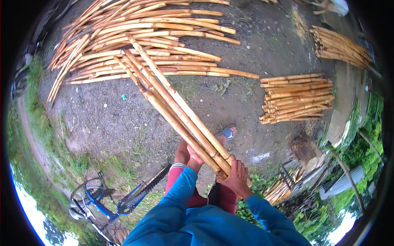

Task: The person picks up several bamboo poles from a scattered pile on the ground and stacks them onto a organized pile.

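Observation:
Several long, tan bamboo poles (193,117) slant from my waist up and away to the left, held together as a loose bundle. My left hand (194,156) grips them from the left and below, its fingers partly hidden behind the poles. At the near ends, my right hand (237,179) is closed on the bundle, with fingers over the right side. The far ends of the poles overlap a big pile of bamboo poles (197,57) in the view; whether they touch it I cannot tell.
Shorter bamboo pieces form a stack (297,98) at the right, with another stack (340,47) beyond. A sawn log (305,151) stands nearer on the right. A blue bicycle (102,207) lies at the lower left. My sandalled foot (227,133) is on the dirt ground.

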`<action>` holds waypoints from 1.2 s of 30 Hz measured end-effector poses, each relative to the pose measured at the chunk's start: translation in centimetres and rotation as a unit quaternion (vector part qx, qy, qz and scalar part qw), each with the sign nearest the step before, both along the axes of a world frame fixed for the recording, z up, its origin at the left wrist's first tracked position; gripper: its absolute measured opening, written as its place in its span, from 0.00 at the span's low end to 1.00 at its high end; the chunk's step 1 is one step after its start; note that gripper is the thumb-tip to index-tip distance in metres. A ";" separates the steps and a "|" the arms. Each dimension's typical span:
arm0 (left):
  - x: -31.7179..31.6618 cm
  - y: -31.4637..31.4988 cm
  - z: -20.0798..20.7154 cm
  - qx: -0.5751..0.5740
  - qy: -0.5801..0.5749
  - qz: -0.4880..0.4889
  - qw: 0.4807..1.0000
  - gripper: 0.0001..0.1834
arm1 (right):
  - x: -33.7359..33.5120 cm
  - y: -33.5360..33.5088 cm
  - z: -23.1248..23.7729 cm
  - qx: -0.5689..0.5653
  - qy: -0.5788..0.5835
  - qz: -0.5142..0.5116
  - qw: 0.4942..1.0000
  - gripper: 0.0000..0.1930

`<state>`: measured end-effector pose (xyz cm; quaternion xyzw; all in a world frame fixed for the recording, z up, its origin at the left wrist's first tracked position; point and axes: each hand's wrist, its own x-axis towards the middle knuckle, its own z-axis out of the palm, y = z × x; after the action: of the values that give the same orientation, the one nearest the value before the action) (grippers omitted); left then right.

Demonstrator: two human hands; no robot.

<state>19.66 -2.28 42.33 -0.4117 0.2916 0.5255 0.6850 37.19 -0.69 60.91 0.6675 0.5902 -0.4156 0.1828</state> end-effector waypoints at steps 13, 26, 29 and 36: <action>20.2 -12.7 3.0 -0.085 -0.028 -0.262 0.961 0.43 | 21.6 -14.9 4.2 -0.075 -0.006 -0.164 0.984 0.57; 28.6 -12.4 3.5 0.025 -0.050 -0.465 0.884 0.45 | 26.5 -22.1 6.5 -0.039 0.020 -0.406 0.913 0.55; 32.0 -10.5 3.9 -0.027 -0.042 -0.515 0.856 0.44 | 25.4 -22.5 6.6 -0.002 -0.021 -0.461 0.887 0.54; 41.4 -0.4 3.7 -0.024 -0.047 -0.643 0.764 0.39 | 25.6 -17.6 1.6 0.053 -0.063 -0.594 0.800 0.56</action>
<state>61.07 -2.72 45.99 -0.1682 0.4681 -0.0657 0.8650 62.78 -18.26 62.52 0.9206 0.0862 -0.3680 -0.0985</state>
